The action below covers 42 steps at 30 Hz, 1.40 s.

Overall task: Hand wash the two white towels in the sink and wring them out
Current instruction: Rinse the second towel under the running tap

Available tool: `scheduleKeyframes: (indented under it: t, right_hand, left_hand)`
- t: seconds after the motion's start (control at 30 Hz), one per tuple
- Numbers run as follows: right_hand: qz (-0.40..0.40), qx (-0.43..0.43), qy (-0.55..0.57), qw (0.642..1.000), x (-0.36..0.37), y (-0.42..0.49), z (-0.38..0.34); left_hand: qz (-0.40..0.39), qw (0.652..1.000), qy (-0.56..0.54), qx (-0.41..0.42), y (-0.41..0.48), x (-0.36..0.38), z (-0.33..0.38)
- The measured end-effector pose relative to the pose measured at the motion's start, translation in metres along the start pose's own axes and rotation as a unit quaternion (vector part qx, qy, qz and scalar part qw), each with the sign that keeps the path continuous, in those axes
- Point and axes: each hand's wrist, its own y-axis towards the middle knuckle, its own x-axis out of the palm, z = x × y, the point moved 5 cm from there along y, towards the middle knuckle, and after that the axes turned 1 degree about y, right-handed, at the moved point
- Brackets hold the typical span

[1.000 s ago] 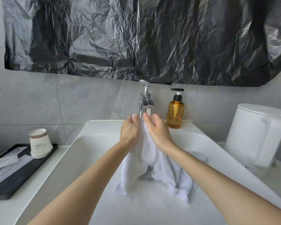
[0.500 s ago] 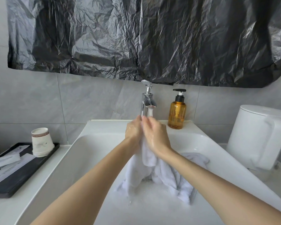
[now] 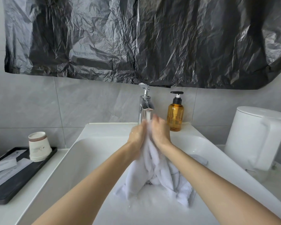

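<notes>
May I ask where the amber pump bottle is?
Head view: the bottle stands on the sink's back ledge, right of the faucet, beyond the right hand.

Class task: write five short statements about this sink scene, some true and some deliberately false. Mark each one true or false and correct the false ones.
1. The left hand and the right hand both grip the white towel. True.
2. Water runs from the tap. True.
3. The amber pump bottle stands left of the tap. False: it stands right of the tap.
4. The paper cups stand in the sink. False: they stand on the black tray, left of the sink.
5. A black plastic sheet hangs on the wall above the tap. True.
</notes>
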Motion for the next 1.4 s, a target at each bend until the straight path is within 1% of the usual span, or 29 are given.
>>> scheduleKeyframes:
  t: [0.03,0.07,0.1,0.13,0.2,0.27,0.33,0.4,0.43,0.47,0.53,0.57,0.63,0.7,0.73,0.77,0.83,0.87,0.9,0.93,1.0,1.1,1.17,1.2,1.27,1.3,1.33,1.37,1.4]
  right_hand:
    - [0.019,0.022,-0.006,1.000,-0.004,0.003,0.005]
    - [0.031,0.015,-0.001,0.999,-0.006,0.001,0.008]
    - [0.026,-0.014,0.010,0.999,-0.006,-0.005,0.006]
    - [0.007,-0.050,0.023,0.998,-0.006,-0.013,0.003]
    - [-0.064,-0.098,0.049,0.992,-0.002,-0.027,-0.006]
    - [-0.146,-0.122,0.048,0.981,0.002,-0.030,-0.011]
    - [-0.228,-0.114,-0.018,0.967,0.001,-0.023,-0.010]
    - [-0.302,-0.084,-0.082,0.946,-0.004,-0.018,-0.002]
    - [-0.317,-0.083,-0.109,0.938,-0.008,-0.015,0.000]
    - [-0.327,-0.098,-0.128,0.931,-0.012,-0.012,0.000]
    - [-0.333,-0.113,-0.143,0.925,-0.020,-0.006,-0.001]
    - [-0.341,-0.099,-0.120,0.927,-0.025,-0.005,-0.003]
    - [-0.346,-0.064,-0.039,0.935,-0.033,-0.003,-0.004]
    - [-0.339,-0.027,0.015,0.940,-0.035,-0.001,-0.003]
    - [-0.325,-0.012,0.028,0.945,-0.034,0.001,0.002]
    - [-0.303,0.003,0.045,0.952,-0.032,0.003,0.005]
    - [-0.255,0.059,0.136,0.956,-0.024,0.006,0.011]
    - [-0.233,0.086,0.193,0.949,-0.020,0.006,0.013]
    - [-0.212,0.103,0.239,0.942,-0.017,0.007,0.014]
    - [-0.190,0.104,0.262,0.940,-0.015,0.007,0.013]
    - [-0.134,0.076,0.241,0.958,-0.016,0.007,0.010]
    - [-0.052,0.014,0.195,0.979,-0.022,0.007,0.010]
    - [-0.011,-0.041,0.163,0.986,-0.027,0.005,0.004]
    - [-0.004,-0.081,0.128,0.988,-0.027,0.005,0.002]
    - [-0.031,-0.137,0.034,0.990,-0.024,0.003,0.001]
    - [-0.056,-0.138,0.003,0.989,-0.020,-0.001,0.002]
    - [-0.082,-0.122,0.001,0.989,-0.014,-0.006,0.004]
    - [-0.102,-0.100,0.018,0.990,-0.009,-0.014,0.004]
    - [-0.112,-0.083,0.039,0.990,-0.002,-0.020,0.003]
  left_hand:
    - [-0.026,1.000,-0.010,-0.008,-0.003,0.004,0.001]
    - [-0.041,0.999,-0.019,-0.008,-0.004,0.006,0.002]
    - [-0.045,0.998,-0.033,-0.001,-0.003,0.006,0.005]
    - [-0.031,0.998,-0.050,0.006,-0.001,0.003,0.007]
    - [0.024,0.997,-0.069,0.005,0.003,-0.010,0.011]
    - [0.063,0.995,-0.081,-0.003,0.010,-0.024,0.013]
    - [0.086,0.993,-0.084,0.012,0.016,-0.038,0.020]
    - [0.094,0.991,-0.067,0.065,0.022,-0.049,0.029]
    - [0.093,0.990,-0.023,0.105,0.023,-0.054,0.034]
    - [0.091,0.982,0.044,0.158,0.022,-0.057,0.040]
    - [0.089,0.943,0.176,0.267,0.014,-0.057,0.050]
    - [0.093,0.923,0.226,0.297,0.009,-0.057,0.054]
    - [0.123,0.885,0.317,0.319,0.006,-0.061,0.055]
    - [0.139,0.844,0.422,0.302,0.005,-0.064,0.052]
    - [0.128,0.838,0.446,0.287,0.006,-0.064,0.048]
    - [0.103,0.846,0.449,0.269,0.006,-0.063,0.045]
    - [0.020,0.907,0.363,0.212,0.005,-0.055,0.037]
    - [-0.018,0.932,0.318,0.173,0.006,-0.049,0.029]
    - [-0.055,0.941,0.302,0.141,0.006,-0.042,0.023]
    - [-0.092,0.939,0.312,0.110,0.010,-0.037,0.012]
    - [-0.137,0.932,0.328,0.068,0.014,-0.035,-0.002]
    - [-0.192,0.945,0.257,0.059,0.015,-0.037,-0.008]
    - [-0.188,0.957,0.210,0.072,0.015,-0.034,-0.007]
    - [-0.157,0.963,0.198,0.091,0.016,-0.033,-0.003]
    - [-0.064,0.978,0.153,0.130,0.019,-0.036,0.005]
    - [-0.022,0.983,0.115,0.139,0.020,-0.039,0.008]
    - [0.010,0.987,0.081,0.136,0.020,-0.040,0.009]
    - [0.035,0.989,0.060,0.130,0.016,-0.040,0.012]
    - [0.048,0.989,0.060,0.123,0.014,-0.037,0.011]
